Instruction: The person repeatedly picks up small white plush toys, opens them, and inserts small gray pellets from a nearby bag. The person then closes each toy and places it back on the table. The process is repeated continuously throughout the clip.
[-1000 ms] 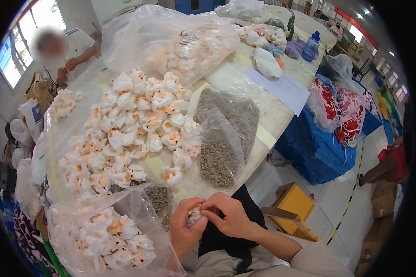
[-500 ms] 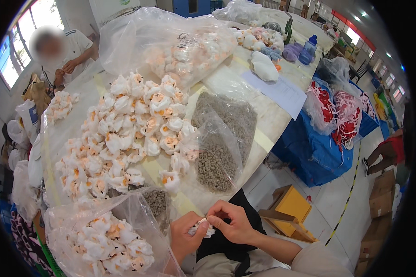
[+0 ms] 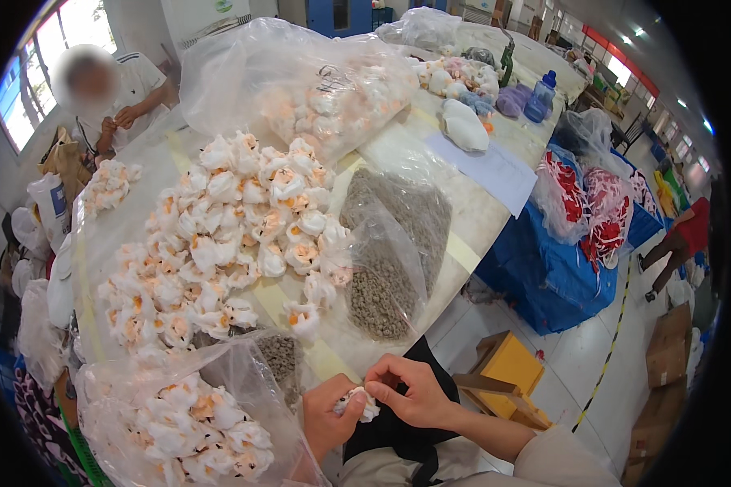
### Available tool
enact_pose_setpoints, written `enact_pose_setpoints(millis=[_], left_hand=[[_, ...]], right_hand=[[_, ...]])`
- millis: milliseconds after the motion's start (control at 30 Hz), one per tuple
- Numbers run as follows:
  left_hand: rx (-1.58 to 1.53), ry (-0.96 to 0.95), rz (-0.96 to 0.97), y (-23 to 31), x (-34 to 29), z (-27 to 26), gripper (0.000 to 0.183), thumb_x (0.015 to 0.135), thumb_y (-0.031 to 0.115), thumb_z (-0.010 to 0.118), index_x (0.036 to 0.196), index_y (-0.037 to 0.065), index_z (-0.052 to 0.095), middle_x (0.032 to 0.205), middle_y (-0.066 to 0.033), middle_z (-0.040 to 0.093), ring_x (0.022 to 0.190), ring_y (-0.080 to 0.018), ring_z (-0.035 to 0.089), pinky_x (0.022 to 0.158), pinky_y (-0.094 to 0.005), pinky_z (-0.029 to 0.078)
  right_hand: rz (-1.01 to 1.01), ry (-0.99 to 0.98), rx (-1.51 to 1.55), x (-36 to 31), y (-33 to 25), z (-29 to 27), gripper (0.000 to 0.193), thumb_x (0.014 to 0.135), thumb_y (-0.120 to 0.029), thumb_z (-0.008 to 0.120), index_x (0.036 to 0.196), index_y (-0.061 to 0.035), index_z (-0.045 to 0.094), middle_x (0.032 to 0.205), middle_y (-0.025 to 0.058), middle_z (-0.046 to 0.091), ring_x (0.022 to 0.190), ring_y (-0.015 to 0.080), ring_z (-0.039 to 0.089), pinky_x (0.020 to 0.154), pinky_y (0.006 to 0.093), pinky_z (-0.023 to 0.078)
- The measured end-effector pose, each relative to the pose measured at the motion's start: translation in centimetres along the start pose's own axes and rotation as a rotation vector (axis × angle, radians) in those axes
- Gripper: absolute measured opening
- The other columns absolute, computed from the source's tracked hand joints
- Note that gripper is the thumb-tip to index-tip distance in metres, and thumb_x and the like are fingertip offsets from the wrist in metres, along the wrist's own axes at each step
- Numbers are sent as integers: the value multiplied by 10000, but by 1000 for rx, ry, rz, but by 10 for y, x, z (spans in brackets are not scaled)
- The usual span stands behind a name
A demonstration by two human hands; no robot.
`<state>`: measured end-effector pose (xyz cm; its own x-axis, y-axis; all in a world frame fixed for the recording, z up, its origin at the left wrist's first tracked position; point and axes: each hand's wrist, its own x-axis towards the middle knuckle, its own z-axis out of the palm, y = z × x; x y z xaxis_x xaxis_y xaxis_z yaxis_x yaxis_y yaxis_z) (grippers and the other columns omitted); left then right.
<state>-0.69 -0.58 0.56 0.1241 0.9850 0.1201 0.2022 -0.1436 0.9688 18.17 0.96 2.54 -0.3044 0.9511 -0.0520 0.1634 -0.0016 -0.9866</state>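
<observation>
Close to my body, below the table's front edge, my left hand (image 3: 330, 415) is closed around a small white plush piece (image 3: 365, 407) with peach patches. Thumb and forefinger of my right hand (image 3: 412, 395) are pinched together at the piece's upper edge; whatever lies between those fingertips is too small to make out. Just left of my hands, a clear plastic bag (image 3: 288, 434) contains several similar plush pieces (image 3: 199, 418). A large heap of white and peach plush pieces (image 3: 211, 231) covers the left and middle of the table.
Clear bags of small grey-brown curly bits (image 3: 382, 288) lie beyond my hands. A big bag of plush pieces (image 3: 333, 101), a paper sheet (image 3: 495, 174) and a blue bottle (image 3: 540, 96) are farther back. A yellow stool (image 3: 512, 369) stands right. Another person (image 3: 126, 97) sits far left.
The view has shifted slightly. My hands keep nearly the same pose, with the plush piece turned a little in my left hand. At far right, a person in red shows more fully.
</observation>
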Motion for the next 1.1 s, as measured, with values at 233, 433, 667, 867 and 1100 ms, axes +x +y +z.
enact_pose_setpoints(millis=[233,433,667,867,1100], left_hand=[[74,47,42,3,3,0,153,880,140,687,802,8,683,703,-119,599,602,-281,596,573,-366,451],[53,106,34,-1,1,0,167,893,136,665,796,1,673,692,-118,583,597,-285,583,574,-375,447],[36,98,15,2,2,0,176,898,133,660,785,-2,657,691,-117,582,593,-274,579,567,-371,437],[39,112,5,-1,1,1,180,899,134,658,787,-7,661,692,-109,589,591,-267,579,567,-360,436],[-69,85,1,1,1,-3,232,921,172,660,786,-17,661,683,-86,579,598,-193,569,567,-329,417]], right_hand=[[-256,167,-380,5,-6,-7,117,934,-145,750,977,-55,689,810,69,659,678,209,654,596,287,495],[-460,379,-1079,32,2,-45,164,774,-136,826,905,-125,729,906,25,667,883,247,627,780,402,486],[-447,279,-1180,38,10,-46,155,782,-185,823,897,-148,725,902,-8,658,931,222,614,860,409,436],[-567,332,-1036,44,6,-48,140,777,-100,799,870,-131,700,902,-1,657,879,215,616,822,390,444],[-8,-41,231,13,-9,-15,104,963,-131,719,966,-51,652,850,6,606,712,86,561,649,234,439]])
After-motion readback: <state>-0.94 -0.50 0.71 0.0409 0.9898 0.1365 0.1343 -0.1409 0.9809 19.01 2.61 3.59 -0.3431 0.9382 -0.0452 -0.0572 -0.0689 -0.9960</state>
